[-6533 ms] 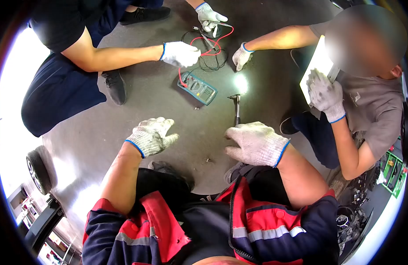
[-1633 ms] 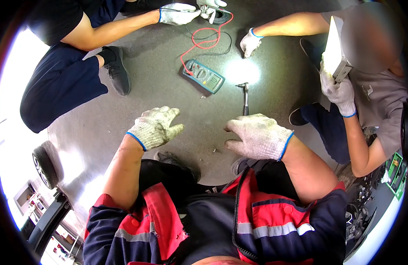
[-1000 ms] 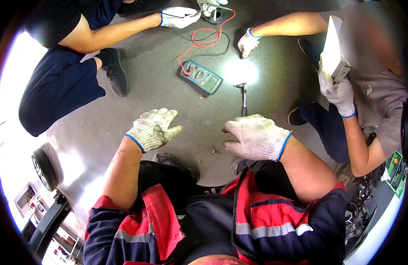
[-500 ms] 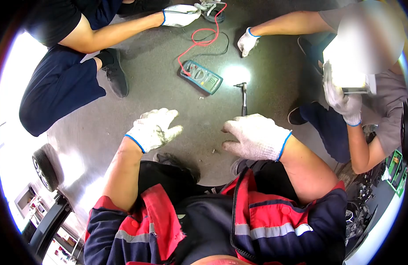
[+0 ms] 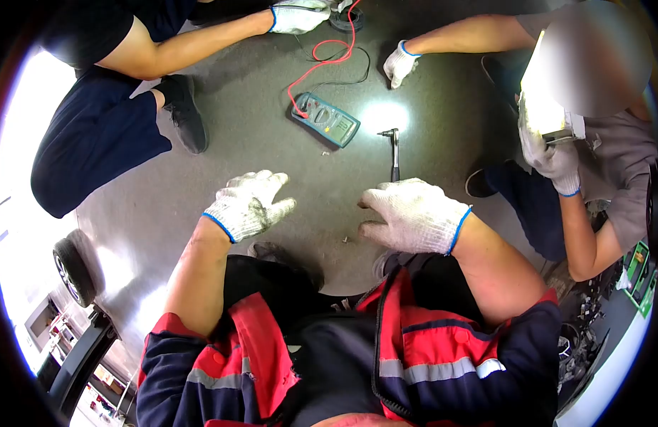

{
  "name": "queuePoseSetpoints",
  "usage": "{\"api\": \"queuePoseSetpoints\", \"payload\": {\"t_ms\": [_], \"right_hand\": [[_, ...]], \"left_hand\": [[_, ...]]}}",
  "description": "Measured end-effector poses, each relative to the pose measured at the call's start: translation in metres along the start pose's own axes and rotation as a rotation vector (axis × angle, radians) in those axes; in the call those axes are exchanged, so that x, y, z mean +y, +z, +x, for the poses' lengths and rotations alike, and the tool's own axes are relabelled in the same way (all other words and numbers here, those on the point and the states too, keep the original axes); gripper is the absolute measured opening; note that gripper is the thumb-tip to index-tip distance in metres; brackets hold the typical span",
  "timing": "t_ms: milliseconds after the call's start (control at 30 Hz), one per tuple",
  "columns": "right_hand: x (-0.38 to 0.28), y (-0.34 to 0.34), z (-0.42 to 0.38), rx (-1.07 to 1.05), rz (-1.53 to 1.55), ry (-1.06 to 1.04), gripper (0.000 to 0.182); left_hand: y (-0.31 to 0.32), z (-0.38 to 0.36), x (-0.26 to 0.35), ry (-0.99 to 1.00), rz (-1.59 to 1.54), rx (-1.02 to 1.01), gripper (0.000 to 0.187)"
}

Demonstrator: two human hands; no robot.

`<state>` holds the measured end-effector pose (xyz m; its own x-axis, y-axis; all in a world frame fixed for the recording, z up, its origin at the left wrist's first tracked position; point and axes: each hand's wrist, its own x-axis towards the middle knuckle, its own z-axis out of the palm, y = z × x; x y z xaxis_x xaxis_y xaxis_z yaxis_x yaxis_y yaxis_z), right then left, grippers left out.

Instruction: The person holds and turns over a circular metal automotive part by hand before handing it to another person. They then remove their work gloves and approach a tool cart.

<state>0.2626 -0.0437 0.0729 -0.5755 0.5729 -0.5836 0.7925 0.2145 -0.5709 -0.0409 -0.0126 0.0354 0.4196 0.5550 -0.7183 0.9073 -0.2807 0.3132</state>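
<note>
My left hand (image 5: 249, 206), in a white knit glove with a blue cuff, hangs over the floor with its fingers apart and nothing in them. Opposite it, my right hand (image 5: 414, 215) in a matching glove is held with thumb and fingers spread, holding nothing. A ratchet wrench (image 5: 395, 153) lies on the floor just beyond my right fingers, its lower handle end hidden behind that hand. Farther out, between the two hands, lies a blue-green digital multimeter (image 5: 326, 119) with a lit display and red and black leads (image 5: 318, 65).
A co-worker's gloved hand (image 5: 300, 16) is at the leads' far end, by a dark round part (image 5: 345, 21). Another person at right rests one gloved hand (image 5: 400, 64) on the floor and holds a bright lamp (image 5: 550, 107). A wheel (image 5: 73, 270) stands at left.
The co-worker's hand at the top has shifted slightly up and right with the leads. The lamp at right has tilted a little. My hands stay nearly still.
</note>
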Motion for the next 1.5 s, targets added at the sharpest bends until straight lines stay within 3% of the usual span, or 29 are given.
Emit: {"api": "queuePoseSetpoints", "payload": {"t_ms": [867, 1067, 1167, 1500], "right_hand": [[0.001, -0.003, 0.001, -0.022, 0.008, 0.004, 0.045], [-0.006, -0.013, 0.001, -0.14, -0.031, 0.065, 0.052], [0.001, -0.003, 0.0, -0.021, 0.002, -0.004, 0.045], [0.002, -0.003, 0.001, -0.01, 0.007, 0.001, 0.046]], "left_hand": [[-0.002, 0.002, -0.001, -0.007, 0.003, -0.006, 0.063], [0.0, 0.004, -0.003, 0.017, 0.017, 0.01, 0.062], [-0.003, 0.003, -0.001, 0.008, 0.01, 0.001, 0.062], [-0.002, 0.004, -0.001, -0.004, 0.003, -0.012, 0.063]]}}
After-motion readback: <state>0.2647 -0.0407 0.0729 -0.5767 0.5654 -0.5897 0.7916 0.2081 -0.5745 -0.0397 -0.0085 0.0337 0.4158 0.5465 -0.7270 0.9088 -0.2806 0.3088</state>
